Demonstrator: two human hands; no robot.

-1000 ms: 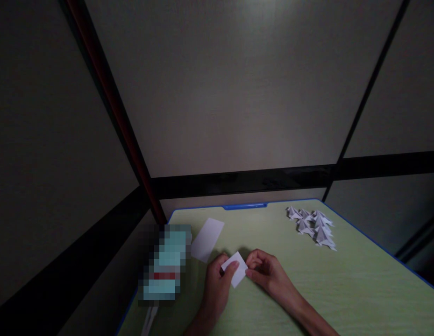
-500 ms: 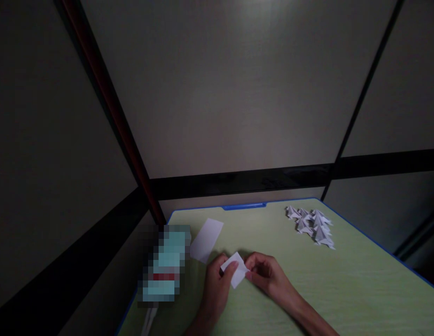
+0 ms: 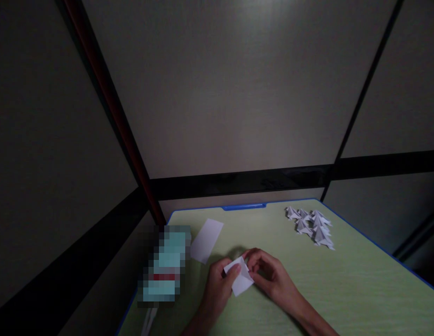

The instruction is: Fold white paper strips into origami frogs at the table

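Observation:
A small folded piece of white paper point(image 3: 242, 283) is held between my two hands, just above the near part of the table. My left hand point(image 3: 217, 284) grips its left side, the thumb pressed flat on top and the fingers underneath. At the paper's right edge, my right hand point(image 3: 267, 273) pinches with thumb and fingertips, the other fingers curled. A flat white sheet of paper point(image 3: 207, 240) lies beyond my left hand. The underside of the folded paper is hidden.
Several folded white paper figures point(image 3: 316, 227) cluster at the far right of the pale green table point(image 3: 360, 289). A blurred-out light green object point(image 3: 169, 261) lies at the left edge, with a pale cord below it. A blue handle point(image 3: 245, 206) sits on the far edge, near the wall panels.
Both hands have shifted slightly to the right with the folded paper. The paper has turned a little, and its right corner now lies closer to my right thumb.

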